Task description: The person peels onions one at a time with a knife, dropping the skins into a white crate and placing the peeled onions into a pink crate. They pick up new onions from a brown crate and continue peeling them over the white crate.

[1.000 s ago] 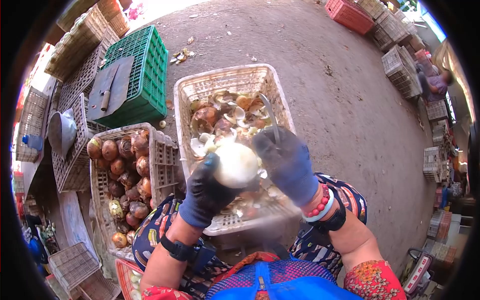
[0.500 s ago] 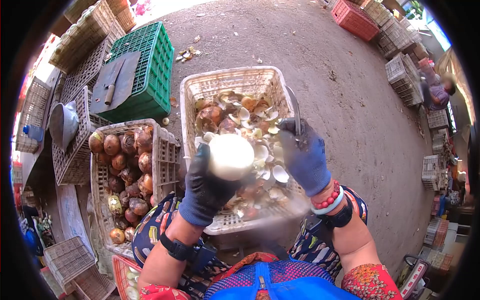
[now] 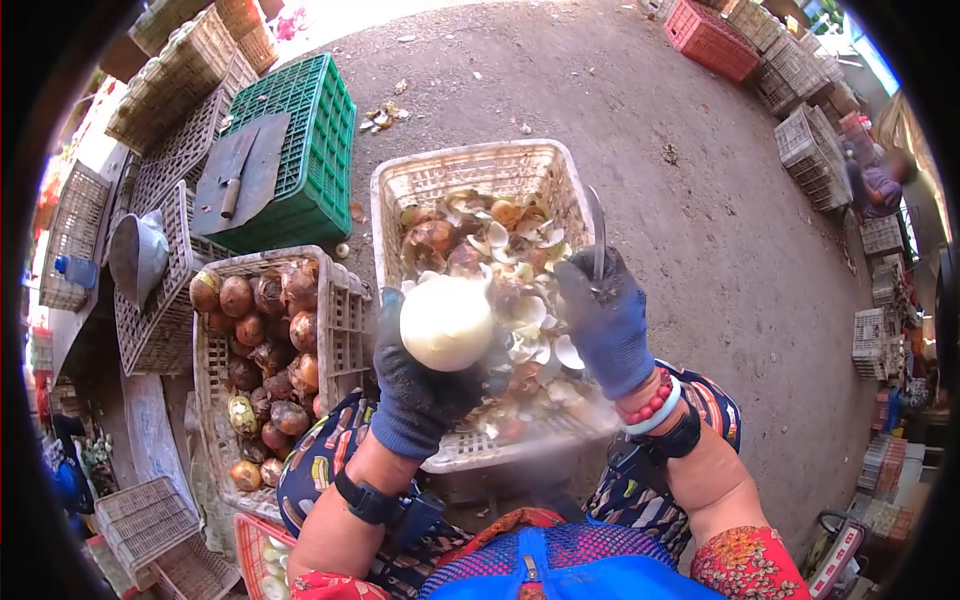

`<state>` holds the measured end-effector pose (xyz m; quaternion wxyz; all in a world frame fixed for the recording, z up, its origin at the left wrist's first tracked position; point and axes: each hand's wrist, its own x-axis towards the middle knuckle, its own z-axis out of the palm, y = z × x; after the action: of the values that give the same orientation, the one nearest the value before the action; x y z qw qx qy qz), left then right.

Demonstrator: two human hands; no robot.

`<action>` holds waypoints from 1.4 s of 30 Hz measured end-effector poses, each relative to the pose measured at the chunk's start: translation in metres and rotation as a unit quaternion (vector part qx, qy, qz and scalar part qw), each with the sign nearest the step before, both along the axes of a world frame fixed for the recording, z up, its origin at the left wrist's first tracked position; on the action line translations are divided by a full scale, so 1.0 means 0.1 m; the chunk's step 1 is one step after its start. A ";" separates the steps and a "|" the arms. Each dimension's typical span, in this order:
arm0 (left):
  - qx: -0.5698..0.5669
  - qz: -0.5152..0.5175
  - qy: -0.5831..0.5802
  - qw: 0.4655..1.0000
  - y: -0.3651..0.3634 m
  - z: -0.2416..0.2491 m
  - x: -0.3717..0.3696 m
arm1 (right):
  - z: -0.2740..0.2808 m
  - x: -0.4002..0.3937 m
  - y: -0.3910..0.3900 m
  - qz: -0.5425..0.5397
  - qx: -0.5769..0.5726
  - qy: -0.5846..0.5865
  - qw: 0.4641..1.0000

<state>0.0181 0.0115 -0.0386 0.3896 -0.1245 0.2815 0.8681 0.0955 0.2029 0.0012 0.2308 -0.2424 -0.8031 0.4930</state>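
My left hand [image 3: 420, 385], in a dark glove, grips a round peeled white bulb [image 3: 446, 322] and holds it up over the near part of a white plastic crate [image 3: 478, 172]. My right hand [image 3: 606, 322], in a blue glove, grips a knife [image 3: 598, 243] with the blade pointing up and away, a short gap to the right of the bulb. The crate under both hands holds peelings and brown husk scraps [image 3: 490, 250].
A second white crate [image 3: 340, 320] of several unpeeled brown bulbs [image 3: 265, 340] stands at my left. A green crate [image 3: 312, 150] with a flat tool on it lies beyond. Stacked crates line the left and far right edges; a person [image 3: 880, 180] sits at the far right. Bare dirt ground elsewhere.
The knife has come off the bulb and my right hand has drawn away to the right. My left hand has shifted the bulb slightly left.
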 end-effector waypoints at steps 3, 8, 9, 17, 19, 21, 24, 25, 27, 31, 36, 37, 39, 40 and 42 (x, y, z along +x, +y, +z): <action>0.014 -0.031 0.009 0.999 0.00 0.01 -0.01 | 0.02 -0.03 -0.11 0.006 0.023 0.086 0.996; 0.098 -0.026 -0.051 0.994 0.15 0.27 0.14 | 0.36 -0.01 -0.38 0.057 0.239 0.132 0.960; 0.093 -0.024 -0.048 0.994 0.17 0.20 0.16 | 0.36 -0.03 -0.39 0.062 0.280 0.152 0.946; 0.035 0.005 0.001 0.999 0.12 0.40 0.27 | 0.29 -0.14 -0.45 -0.041 0.294 0.181 0.937; 0.051 -0.004 -0.031 0.998 0.00 0.37 0.22 | 0.18 -0.16 -0.39 -0.054 0.274 0.167 0.946; 0.074 -0.012 -0.064 0.995 -0.12 0.43 0.21 | 0.03 -0.10 -0.27 -0.021 0.268 0.083 0.959; -0.004 0.035 -0.034 0.999 -0.21 0.96 0.34 | -0.18 -0.02 -0.07 0.028 0.374 0.048 0.926; -0.016 0.035 0.014 0.999 -0.32 0.97 0.37 | -0.07 0.01 -0.09 0.032 0.285 0.017 0.958; -0.048 0.035 0.107 0.993 -0.61 0.92 0.47 | 0.17 0.13 -0.17 0.038 0.186 -0.013 0.982; -0.253 -0.001 0.297 0.921 -1.19 0.83 0.78 | 0.38 0.47 -0.28 0.102 0.151 -0.025 0.983; -0.254 0.148 0.266 0.918 -1.79 1.00 1.30 | 0.39 0.84 -0.42 0.136 -0.098 -0.027 0.985; -0.244 0.204 0.238 0.918 -1.97 0.99 1.39 | 0.36 0.94 -0.35 0.120 -0.218 -0.053 0.967; -0.343 0.280 0.268 0.856 -2.49 1.02 1.68 | 0.49 1.13 -0.21 0.124 -0.352 -0.114 0.921; -0.182 0.286 0.230 0.912 -2.88 0.95 1.85 | 0.31 1.23 0.03 0.130 -0.398 -0.078 0.905; 0.142 0.281 0.072 0.946 -3.67 0.79 2.15 | 0.28 1.32 0.26 0.058 -0.415 -0.065 0.906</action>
<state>0.2329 -0.3556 0.0409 0.1226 -0.0792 0.1358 0.9799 0.2277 0.2291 0.0287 0.0272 -0.3010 -0.5517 0.7774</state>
